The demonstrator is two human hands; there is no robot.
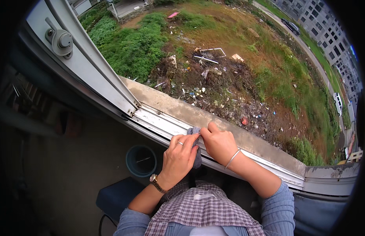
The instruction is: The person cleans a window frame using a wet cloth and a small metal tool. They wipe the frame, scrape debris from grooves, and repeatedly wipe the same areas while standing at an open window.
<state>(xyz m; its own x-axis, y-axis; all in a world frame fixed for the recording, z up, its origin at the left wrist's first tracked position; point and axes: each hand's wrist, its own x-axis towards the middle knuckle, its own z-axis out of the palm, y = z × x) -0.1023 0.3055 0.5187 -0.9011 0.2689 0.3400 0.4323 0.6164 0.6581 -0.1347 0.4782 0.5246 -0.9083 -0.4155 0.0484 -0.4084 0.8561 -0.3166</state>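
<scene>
My left hand [179,155], with a ring and a wristwatch, has its fingers closed on a crumpled grey cloth [196,156] at the white window track [151,120]. My right hand [218,143], a bangle on its wrist, pinches the top of that cloth just to the right, its fingers bent over the track. The cloth hangs over the inner edge of the track, partly hidden by my hands. A concrete outer ledge [245,138] runs along just beyond it.
An open white sash [84,70] with a round latch [59,41] stands at the left. Below the sill are a blue bucket [132,159] and a dark blue object [115,194]. Outside, far below, lie littered ground, weeds, a road with vehicles and grey buildings.
</scene>
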